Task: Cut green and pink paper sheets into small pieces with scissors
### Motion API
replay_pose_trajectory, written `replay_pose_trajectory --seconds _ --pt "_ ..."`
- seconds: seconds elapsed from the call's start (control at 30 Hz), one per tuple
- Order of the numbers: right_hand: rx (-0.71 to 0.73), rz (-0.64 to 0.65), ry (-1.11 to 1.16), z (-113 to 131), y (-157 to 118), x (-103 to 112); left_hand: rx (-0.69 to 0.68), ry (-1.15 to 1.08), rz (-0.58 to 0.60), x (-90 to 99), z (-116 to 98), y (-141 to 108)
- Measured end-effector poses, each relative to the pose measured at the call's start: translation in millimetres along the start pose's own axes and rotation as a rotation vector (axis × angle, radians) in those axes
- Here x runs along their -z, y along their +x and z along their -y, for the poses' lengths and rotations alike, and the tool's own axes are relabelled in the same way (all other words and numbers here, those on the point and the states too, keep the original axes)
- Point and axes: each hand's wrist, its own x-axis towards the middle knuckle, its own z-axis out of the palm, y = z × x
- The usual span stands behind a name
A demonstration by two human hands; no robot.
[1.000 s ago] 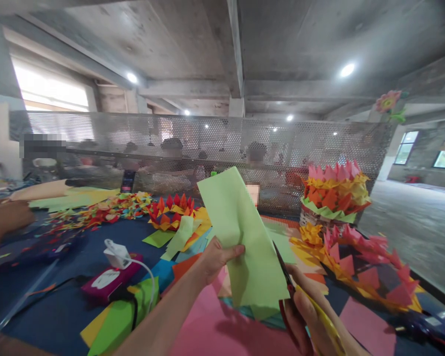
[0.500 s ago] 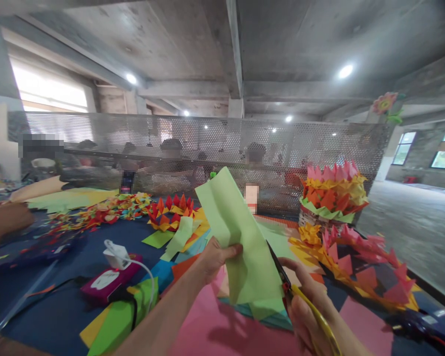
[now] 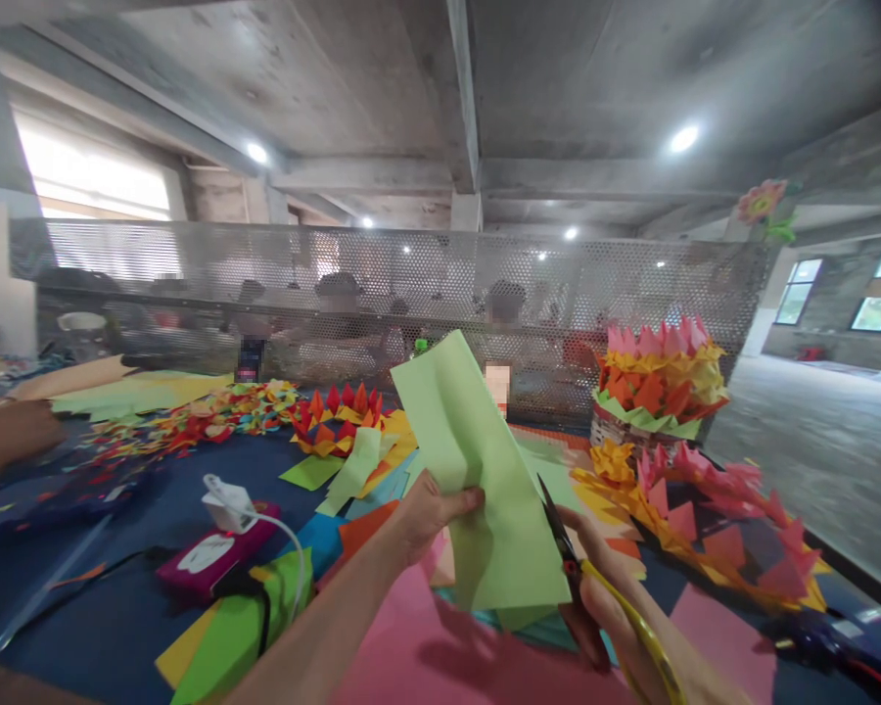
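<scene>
A light green sheet of paper (image 3: 495, 509) is held up, tilted, above the table in the head view. My left hand (image 3: 430, 514) pinches it near its left edge, thumb on the face toward me. In my right hand (image 3: 606, 597) is a pair of scissors (image 3: 635, 622) with yellow handles and dark blades. The blades point up and away, close along the sheet's right edge; I cannot tell whether they touch it. Under the sheet lie pink paper (image 3: 403, 636) and teal sheets (image 3: 547, 627).
A magenta power strip (image 3: 216, 558) with a white charger stands left. Paper scraps (image 3: 227, 416) and a red-yellow paper ring (image 3: 338, 421) lie behind. Pink-orange folded paper (image 3: 734, 548) and a layered paper basket (image 3: 661, 382) are right. Another person's hand (image 3: 19, 431) is far left.
The green sheet and my left hand have shifted slightly right. The scissors have moved slightly right and down, and their blades show more clearly beside the sheet's edge.
</scene>
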Motion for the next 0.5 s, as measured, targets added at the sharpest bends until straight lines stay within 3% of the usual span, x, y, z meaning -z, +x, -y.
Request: replay_pose_trajectory --seconds 0.2,0.37,0.5 --pt "-0.085 -0.100 0.022 -8 9 -2 -0.016 -0.008 -0.003 1.6 2 1" --pt "0.073 -0.209 0.196 -30 26 -1 -0.051 -0.011 -0.080 5.3 2 4" --pt "0.108 -0.274 0.232 -36 29 2 -0.068 -0.032 -0.128 7.3 2 6"
